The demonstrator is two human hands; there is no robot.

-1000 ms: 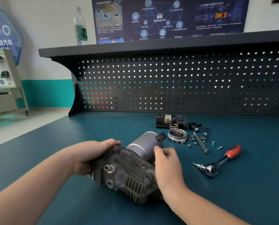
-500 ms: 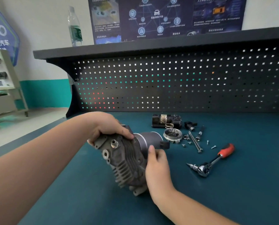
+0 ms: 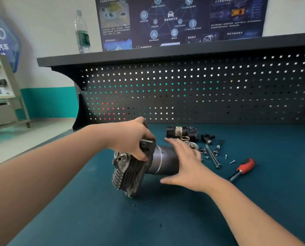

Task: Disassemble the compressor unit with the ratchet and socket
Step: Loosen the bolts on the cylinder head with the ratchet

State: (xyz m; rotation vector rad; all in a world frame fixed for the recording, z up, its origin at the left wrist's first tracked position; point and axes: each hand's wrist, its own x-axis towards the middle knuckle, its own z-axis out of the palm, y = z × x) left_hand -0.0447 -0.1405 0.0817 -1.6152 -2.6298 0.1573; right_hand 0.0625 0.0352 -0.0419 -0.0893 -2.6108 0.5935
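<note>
The compressor unit (image 3: 130,173) lies on the dark teal bench, its grey finned head tilted toward me and its dark motor cylinder (image 3: 164,162) pointing right. My left hand (image 3: 130,139) grips the top of the finned head. Over the cylinder's right end hovers my right hand (image 3: 185,162), flat with fingers spread, and whether it touches the cylinder I cannot tell. The ratchet (image 3: 242,168), with a red and black handle, lies on the bench to the right, its head hidden behind my right wrist.
Removed parts lie behind my right hand: a black cylindrical part (image 3: 182,132), a spring (image 3: 185,138), long bolts (image 3: 212,156), small screws (image 3: 232,162). The perforated back panel (image 3: 201,91) rises at the bench's rear, with a water bottle (image 3: 82,32) on its shelf.
The compressor has been turned and laid down with the cylinder pointing right. My left hand shifted onto the head's top. My right hand let go of the unit's front and opened over the cylinder.
</note>
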